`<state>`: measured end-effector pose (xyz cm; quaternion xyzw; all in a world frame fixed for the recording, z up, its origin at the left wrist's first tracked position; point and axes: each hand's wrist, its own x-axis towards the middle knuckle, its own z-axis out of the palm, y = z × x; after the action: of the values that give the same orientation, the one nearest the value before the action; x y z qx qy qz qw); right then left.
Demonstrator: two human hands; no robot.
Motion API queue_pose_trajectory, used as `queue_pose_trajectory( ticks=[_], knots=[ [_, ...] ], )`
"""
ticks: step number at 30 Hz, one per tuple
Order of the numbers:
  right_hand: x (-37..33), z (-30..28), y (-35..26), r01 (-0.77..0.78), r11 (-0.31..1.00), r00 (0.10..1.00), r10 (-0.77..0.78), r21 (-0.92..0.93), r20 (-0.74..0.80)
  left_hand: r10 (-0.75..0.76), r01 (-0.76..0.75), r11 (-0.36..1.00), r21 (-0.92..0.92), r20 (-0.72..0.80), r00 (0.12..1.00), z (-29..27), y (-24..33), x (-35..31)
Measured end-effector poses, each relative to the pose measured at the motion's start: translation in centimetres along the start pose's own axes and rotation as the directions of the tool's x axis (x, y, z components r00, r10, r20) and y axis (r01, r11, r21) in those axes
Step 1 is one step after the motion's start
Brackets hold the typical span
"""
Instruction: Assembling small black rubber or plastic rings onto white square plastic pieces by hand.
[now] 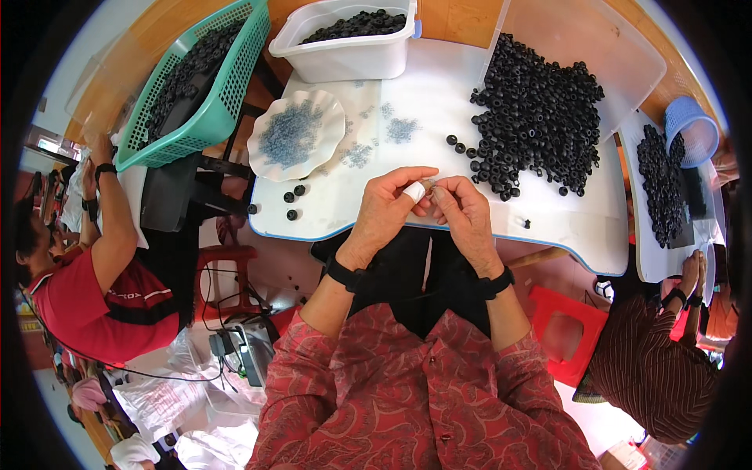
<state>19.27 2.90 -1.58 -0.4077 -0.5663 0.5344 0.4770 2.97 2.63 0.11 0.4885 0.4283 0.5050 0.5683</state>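
Above the front edge of the white table, my left hand [383, 210] and my right hand [468, 213] meet fingertip to fingertip. Both are closed in a pinch, and whatever lies between the fingers is too small and covered to name. A white wrap [414, 192] sits around a digit of my left hand. To the right spreads a big heap of small black ring-like parts [533, 117]. A scalloped white plate [333, 117] on the left holds many tiny clear bluish rings [290, 135]. Several loose black parts [291, 215] lie by the table's left edge.
More tiny rings [403, 130] lie scattered mid-table. At the back stand a white tub [345, 61] of black parts and a tipped clear bin [580, 47]. A green basket [223, 102] is at left. Co-workers sit on both sides; a red stool [568, 329] is at right.
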Motion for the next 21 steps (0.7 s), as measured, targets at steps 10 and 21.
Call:
queue_pose_trajectory(
  ticks=[10, 21],
  knots=[
    [0.0, 0.2, 0.1, 0.020, 0.999, 0.999, -0.022, -0.046, -0.035, -0.034, 0.033, 0.999, -0.021, -0.046, 0.998, 0.2, -0.2, -0.1],
    [-0.1, 0.9, 0.7, 0.053, 0.993, 0.990, -0.067, -0.106, -0.126, -0.122, 0.139, 0.987, 0.082, -0.188, 0.975, 1.1, 0.5, -0.2]
  ],
)
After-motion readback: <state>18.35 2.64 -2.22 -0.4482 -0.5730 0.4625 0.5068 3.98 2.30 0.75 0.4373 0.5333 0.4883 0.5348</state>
